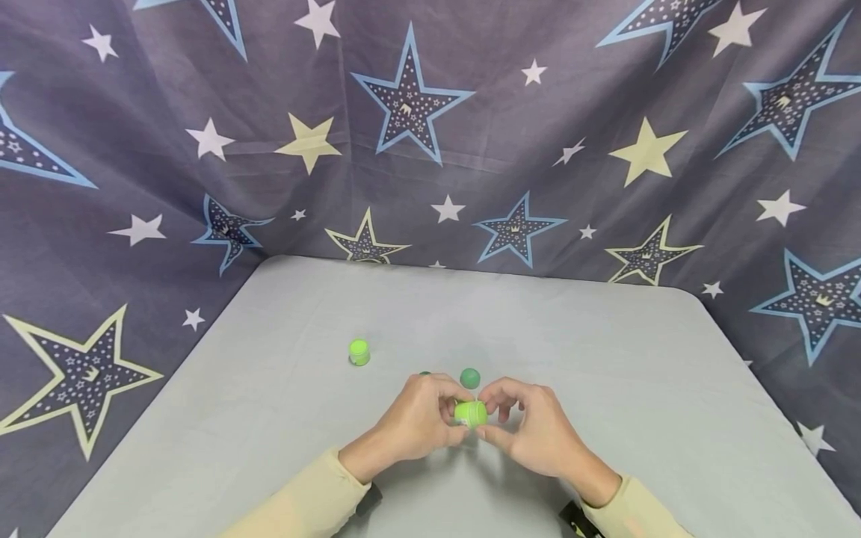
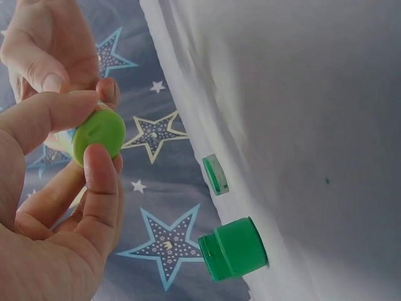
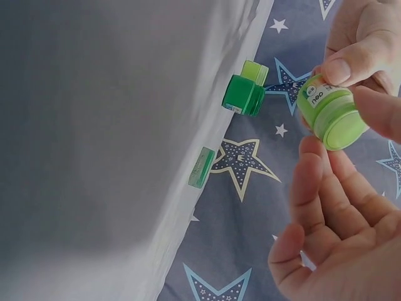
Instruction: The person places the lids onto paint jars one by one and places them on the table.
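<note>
A small light green jar [image 1: 470, 413] with a white label lies on its side, held up between both hands. My left hand [image 1: 425, 418] grips its base end between thumb and fingers. At the lid end, my right hand [image 1: 531, 426] pinches with thumb and fingertips. In the right wrist view the light green lid [image 3: 346, 129] faces the right palm, and the left thumb lies beside the label. Behind the hands on the table are a dark green lid [image 1: 470, 379] and a dark green jar [image 2: 239, 248] with its neck uncovered, mostly hidden by the left hand in the head view.
Another light green jar [image 1: 359, 352] stands on the table farther left and back. The pale cloth-covered table [image 1: 605, 359] reaches to a dark curtain [image 1: 572, 97] with stars, which rises behind it and at both sides.
</note>
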`<act>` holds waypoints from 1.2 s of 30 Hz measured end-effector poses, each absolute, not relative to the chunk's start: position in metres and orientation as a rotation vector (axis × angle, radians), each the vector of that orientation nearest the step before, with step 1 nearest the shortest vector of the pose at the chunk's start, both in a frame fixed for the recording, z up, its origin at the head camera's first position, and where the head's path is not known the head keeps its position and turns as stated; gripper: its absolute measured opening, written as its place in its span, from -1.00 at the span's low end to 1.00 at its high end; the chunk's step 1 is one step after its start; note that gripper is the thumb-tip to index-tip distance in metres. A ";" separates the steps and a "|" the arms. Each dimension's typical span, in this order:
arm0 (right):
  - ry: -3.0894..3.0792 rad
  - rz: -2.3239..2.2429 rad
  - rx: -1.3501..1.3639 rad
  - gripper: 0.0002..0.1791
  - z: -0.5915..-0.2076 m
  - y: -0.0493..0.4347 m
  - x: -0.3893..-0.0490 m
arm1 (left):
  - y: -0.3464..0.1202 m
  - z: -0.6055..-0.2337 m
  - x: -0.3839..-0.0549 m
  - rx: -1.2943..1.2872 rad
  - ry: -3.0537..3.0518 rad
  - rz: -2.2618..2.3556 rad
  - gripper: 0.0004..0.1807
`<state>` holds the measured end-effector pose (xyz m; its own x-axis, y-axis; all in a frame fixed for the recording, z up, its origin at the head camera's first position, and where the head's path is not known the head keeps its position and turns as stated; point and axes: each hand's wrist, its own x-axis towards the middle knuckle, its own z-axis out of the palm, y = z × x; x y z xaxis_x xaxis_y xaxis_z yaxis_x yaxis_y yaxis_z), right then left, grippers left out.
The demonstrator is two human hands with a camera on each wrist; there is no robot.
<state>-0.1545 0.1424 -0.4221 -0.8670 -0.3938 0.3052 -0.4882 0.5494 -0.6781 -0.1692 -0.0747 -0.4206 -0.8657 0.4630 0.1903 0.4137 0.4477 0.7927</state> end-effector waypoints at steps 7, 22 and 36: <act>-2.683 1.215 0.730 -0.77 -0.422 0.141 -0.155 | -0.075 -0.421 -0.169 0.822 2.622 1.414 -0.68; -2.716 1.220 0.666 -0.84 -0.424 0.140 -0.155 | -0.075 -0.420 -0.168 0.826 2.604 1.438 -0.64; -2.769 1.237 0.626 -0.47 -0.425 0.140 -0.156 | -0.075 -0.418 -0.167 0.819 2.606 1.420 -0.64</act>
